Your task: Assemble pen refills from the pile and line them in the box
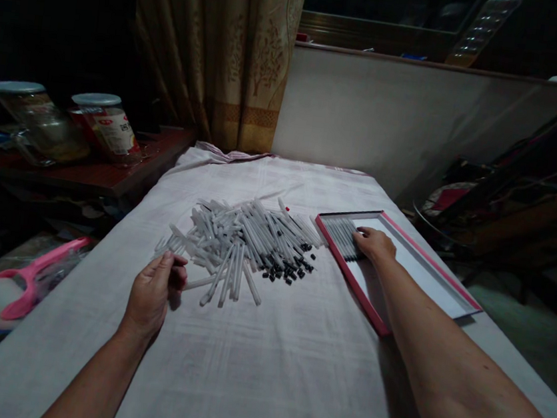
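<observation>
A loose heap of clear pen barrels and pens (240, 231) lies mid-table, with small black caps (285, 273) along its right side. At the heap's lower left edge is my left hand (153, 288), its fingers curled together; whatever they hold, if anything, is hidden. My right hand (379, 246) reaches into a shallow red-edged box (422, 272). Its fingertips are closed on a pen at the right end of a neat row of black-tipped pens (342, 236) in the box's far left part. That pen is mostly covered by the fingers.
A white checked cloth (239, 379) covers the table. To the left, a dark wooden cabinet (154, 148) bears lidded jars (109, 126) and a glass mug (48, 139). Something pink with a looped handle (45, 269) lies lower left. A curtain (246, 51) and wall stand behind.
</observation>
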`<state>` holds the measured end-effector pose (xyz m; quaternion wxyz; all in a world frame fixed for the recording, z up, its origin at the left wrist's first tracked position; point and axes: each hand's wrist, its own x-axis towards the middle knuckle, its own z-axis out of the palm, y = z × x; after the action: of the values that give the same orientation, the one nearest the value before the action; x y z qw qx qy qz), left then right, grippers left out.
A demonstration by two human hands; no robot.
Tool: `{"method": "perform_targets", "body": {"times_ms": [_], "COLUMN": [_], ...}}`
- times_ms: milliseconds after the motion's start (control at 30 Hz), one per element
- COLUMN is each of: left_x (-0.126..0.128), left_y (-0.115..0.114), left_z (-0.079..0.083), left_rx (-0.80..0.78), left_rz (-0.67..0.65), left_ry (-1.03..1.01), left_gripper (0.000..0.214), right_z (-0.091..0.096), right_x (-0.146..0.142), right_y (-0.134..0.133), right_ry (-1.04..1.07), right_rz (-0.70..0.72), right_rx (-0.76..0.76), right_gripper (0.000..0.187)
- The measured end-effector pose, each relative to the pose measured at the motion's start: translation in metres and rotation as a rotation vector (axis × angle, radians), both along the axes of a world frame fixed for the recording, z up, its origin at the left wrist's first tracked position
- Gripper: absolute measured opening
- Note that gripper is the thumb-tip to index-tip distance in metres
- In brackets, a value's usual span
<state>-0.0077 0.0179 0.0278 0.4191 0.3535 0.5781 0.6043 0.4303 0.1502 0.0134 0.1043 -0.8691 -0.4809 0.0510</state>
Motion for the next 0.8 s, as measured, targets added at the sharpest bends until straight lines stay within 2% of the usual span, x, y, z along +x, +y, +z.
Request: {"method": "perform_targets", "body": {"times_ms": [100, 233, 433, 500, 567, 633, 700, 800], "left_x": [-0.006, -0.013, -0.020, -0.022, -0.024, -0.026, -0.027, -0.029], "left_y": [0.001, 0.003, 0.004, 0.002, 0.000, -0.001, -0.002, -0.002], "left_z": [-0.004, -0.010, -0.014, -0.015, -0.016, -0.017, -0.017, -0.017], "left_rx": [0.051, 0.107, 0.119, 0.107, 0.089, 0.084, 0.089, 0.077], "left_rz": [0.030, 0.002, -0.210, -0.283, -0.326, -0.350, -0.363, -0.336], "left_ry": [0.174, 0.494, 1.069, 1.178, 1.263, 1.328, 1.362, 1.369], "left_gripper": [0.030, 0.026, 0.026, 0.025, 0.026, 0.024, 0.021, 0.020], "right_z": [0.000, 0.002, 0.021, 0.029, 0.034, 0.036, 0.034, 0.027], "right_x": [0.002, 0.000, -0.025, -0.043, -0.066, -0.093, -0.121, -0.155], "right_y": [0.000, -0.003, -0.016, -0.026, -0.040, -0.056, -0.071, -0.089], "right_ry": [-0.001, -0.016, -0.084, -0.101, -0.083, -0.016, 0.048, 0.069], "right_rz": [-0.009, 0.005, 0.099, 0.195, 0.374, 0.561, 0.692, 0.762], "right_rx": [-0.004, 0.007, 0.122, 0.214, 0.395, 0.505, 0.526, 0.445], "right_gripper": [0.048, 0.049, 0.045, 0.042, 0.036, 0.032, 0.026, 0.023]}}
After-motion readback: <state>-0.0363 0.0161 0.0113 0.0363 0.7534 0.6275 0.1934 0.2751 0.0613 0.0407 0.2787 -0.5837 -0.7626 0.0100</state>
